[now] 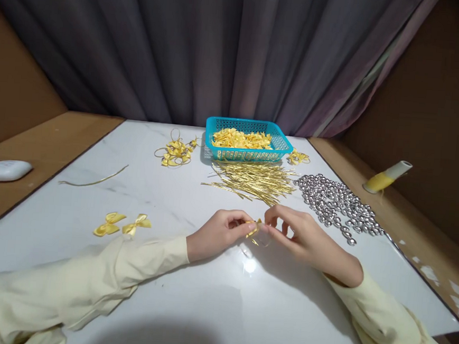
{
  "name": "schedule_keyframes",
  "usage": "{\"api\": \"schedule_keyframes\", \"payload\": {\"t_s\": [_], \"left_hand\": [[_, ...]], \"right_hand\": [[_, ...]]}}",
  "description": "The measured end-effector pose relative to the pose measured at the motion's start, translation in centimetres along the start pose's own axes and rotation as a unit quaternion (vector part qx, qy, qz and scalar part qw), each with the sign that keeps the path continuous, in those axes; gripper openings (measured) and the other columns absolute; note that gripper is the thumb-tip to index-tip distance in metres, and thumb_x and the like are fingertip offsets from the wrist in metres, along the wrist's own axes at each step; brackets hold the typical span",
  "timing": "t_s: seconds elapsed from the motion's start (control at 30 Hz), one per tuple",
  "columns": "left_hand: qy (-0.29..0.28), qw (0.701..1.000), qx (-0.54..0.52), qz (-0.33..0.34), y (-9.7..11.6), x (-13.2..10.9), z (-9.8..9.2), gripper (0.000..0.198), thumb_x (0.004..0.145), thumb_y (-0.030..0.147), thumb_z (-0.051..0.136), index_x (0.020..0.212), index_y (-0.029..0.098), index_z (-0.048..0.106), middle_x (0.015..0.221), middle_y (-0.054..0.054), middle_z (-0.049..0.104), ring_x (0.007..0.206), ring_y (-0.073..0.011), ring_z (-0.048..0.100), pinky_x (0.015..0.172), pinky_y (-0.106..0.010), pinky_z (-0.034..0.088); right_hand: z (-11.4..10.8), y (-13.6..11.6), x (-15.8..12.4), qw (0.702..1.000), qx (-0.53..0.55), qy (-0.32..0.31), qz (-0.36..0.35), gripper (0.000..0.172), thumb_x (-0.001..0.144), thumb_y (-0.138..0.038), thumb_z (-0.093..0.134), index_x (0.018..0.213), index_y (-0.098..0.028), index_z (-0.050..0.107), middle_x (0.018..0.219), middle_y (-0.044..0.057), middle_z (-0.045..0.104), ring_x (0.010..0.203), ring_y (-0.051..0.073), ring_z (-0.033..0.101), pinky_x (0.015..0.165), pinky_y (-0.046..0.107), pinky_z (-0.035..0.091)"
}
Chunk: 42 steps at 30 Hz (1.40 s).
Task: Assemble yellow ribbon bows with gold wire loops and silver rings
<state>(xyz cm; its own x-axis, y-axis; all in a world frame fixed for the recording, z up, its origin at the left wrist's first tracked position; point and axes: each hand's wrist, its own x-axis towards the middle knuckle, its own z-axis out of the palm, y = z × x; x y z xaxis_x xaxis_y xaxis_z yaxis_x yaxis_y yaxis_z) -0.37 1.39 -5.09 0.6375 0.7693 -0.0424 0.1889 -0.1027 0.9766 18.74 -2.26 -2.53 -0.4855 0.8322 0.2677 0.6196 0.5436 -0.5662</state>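
Over the middle of the white table, my left hand (224, 234) pinches a small yellow ribbon bow (252, 230) between thumb and fingers. A thin gold twist tie (264, 243) curves in a loop below the bow. Close by on the right, my right hand (298, 233) has its thumb and index finger brought together at the tie, beside the bow's edge; the exact contact is too small to see clearly. Two loose yellow bows (109, 224) lie near my left forearm. Just beyond my hands is a spread pile of straight gold twist ties (256, 180).
A blue basket (247, 153) of yellow bows stands at the back. Bows with looped ties (176, 153) lie left of it, more bows (298, 157) right. Silver beads (336, 201) cover the right side. A single tie (93, 181), a white object (6, 170) and a yellow-white tube (387, 176) lie outward.
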Motion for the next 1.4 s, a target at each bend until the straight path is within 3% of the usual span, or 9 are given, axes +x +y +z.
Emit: {"api": "schedule_keyframes", "payload": {"t_s": [0.2, 0.4, 0.5, 0.7, 0.83, 0.93, 1.1, 1.17, 1.4], "left_hand": [[0.046, 0.987, 0.135, 0.077, 0.2, -0.5, 0.4, 0.022, 0.083, 0.028, 0.048, 0.075, 0.015, 0.063, 0.073, -0.002, 0.057, 0.066, -0.0126, 0.049, 0.064, -0.024, 0.038], [0.056, 0.971, 0.192, 0.133, 0.2, -0.8, 0.5, 0.021, 0.085, 0.025, 0.047, 0.076, 0.015, 0.062, 0.072, -0.003, 0.055, 0.068, -0.0132, 0.049, 0.064, -0.025, 0.038], [0.055, 0.966, 0.205, 0.15, 0.1, -0.9, 0.4, 0.02, 0.086, 0.025, 0.046, 0.077, 0.015, 0.061, 0.072, -0.003, 0.055, 0.068, -0.0136, 0.048, 0.065, -0.025, 0.038], [0.049, 0.964, 0.207, 0.159, 0.2, -0.8, 0.3, 0.021, 0.086, 0.025, 0.045, 0.078, 0.016, 0.061, 0.072, -0.004, 0.055, 0.07, -0.0143, 0.049, 0.065, -0.026, 0.038], [0.054, 0.965, 0.207, 0.152, 0.2, -0.7, 0.4, 0.02, 0.086, 0.024, 0.046, 0.077, 0.015, 0.06, 0.072, -0.003, 0.055, 0.069, -0.0139, 0.049, 0.065, -0.025, 0.039], [0.058, 0.965, 0.206, 0.151, 0.2, -0.6, 0.5, 0.019, 0.085, 0.024, 0.046, 0.076, 0.015, 0.06, 0.072, -0.003, 0.055, 0.069, -0.0135, 0.049, 0.064, -0.025, 0.038], [0.059, 0.974, 0.186, 0.12, 0.1, -0.5, 0.4, 0.019, 0.085, 0.025, 0.046, 0.075, 0.014, 0.059, 0.072, -0.002, 0.055, 0.066, -0.0124, 0.048, 0.064, -0.025, 0.038], [0.055, 0.98, 0.165, 0.093, 0.0, -0.4, 0.3, 0.021, 0.085, 0.027, 0.046, 0.075, 0.014, 0.059, 0.073, -0.002, 0.055, 0.065, -0.012, 0.048, 0.062, -0.024, 0.038], [0.041, 0.993, 0.1, 0.039, -0.2, -0.1, 0.2, 0.023, 0.084, 0.031, 0.046, 0.076, 0.014, 0.059, 0.071, 0.0, 0.055, 0.064, -0.0114, 0.047, 0.061, -0.024, 0.038]], "right_hand": [[0.3, -0.1, -0.2, 0.997, -0.054, 0.057, -0.026, 0.018, 0.082, -0.026, 0.053, 0.068, -0.018, 0.062, 0.076, 0.005, 0.052, 0.074, 0.016, 0.05, 0.061, 0.027, 0.041], [2.1, -0.3, -0.5, 0.988, -0.131, 0.017, 0.074, 0.016, 0.079, -0.026, 0.056, 0.073, -0.019, 0.069, 0.066, 0.002, 0.049, 0.06, 0.014, 0.047, 0.054, 0.025, 0.035], [2.6, -0.6, -0.2, 0.989, -0.072, -0.019, 0.129, 0.013, 0.075, -0.024, 0.058, 0.074, -0.02, 0.07, 0.059, -0.001, 0.046, 0.053, 0.011, 0.044, 0.052, 0.024, 0.033], [2.5, -0.5, 0.3, 0.971, 0.127, -0.014, 0.202, 0.014, 0.074, -0.024, 0.059, 0.069, -0.016, 0.069, 0.058, -0.001, 0.051, 0.052, 0.01, 0.042, 0.051, 0.024, 0.032], [1.3, -0.1, 0.1, 0.935, 0.243, -0.038, 0.255, 0.019, 0.067, -0.031, 0.066, 0.059, -0.015, 0.064, 0.05, -0.004, 0.043, 0.047, 0.008, 0.032, 0.045, 0.023, 0.025], [0.0, 0.2, -0.1, 0.891, 0.361, -0.058, 0.27, 0.018, 0.065, -0.029, 0.068, 0.058, -0.014, 0.062, 0.051, -0.002, 0.048, 0.048, 0.008, 0.034, 0.044, 0.022, 0.024], [-1.2, 1.1, -0.2, 0.757, 0.572, -0.116, 0.294, 0.017, 0.062, -0.023, 0.069, 0.056, -0.013, 0.057, 0.051, -0.002, 0.046, 0.042, 0.006, 0.029, 0.039, 0.021, 0.018], [-1.3, 1.4, -0.3, 0.722, 0.622, -0.104, 0.284, 0.015, 0.064, -0.021, 0.067, 0.057, -0.014, 0.056, 0.052, -0.002, 0.041, 0.045, 0.007, 0.029, 0.041, 0.022, 0.021], [-2.5, 1.7, -0.6, 0.727, 0.649, -0.033, 0.22, 0.014, 0.07, -0.021, 0.063, 0.059, -0.015, 0.056, 0.062, 0.001, 0.037, 0.06, 0.012, 0.035, 0.057, 0.026, 0.032]]}}
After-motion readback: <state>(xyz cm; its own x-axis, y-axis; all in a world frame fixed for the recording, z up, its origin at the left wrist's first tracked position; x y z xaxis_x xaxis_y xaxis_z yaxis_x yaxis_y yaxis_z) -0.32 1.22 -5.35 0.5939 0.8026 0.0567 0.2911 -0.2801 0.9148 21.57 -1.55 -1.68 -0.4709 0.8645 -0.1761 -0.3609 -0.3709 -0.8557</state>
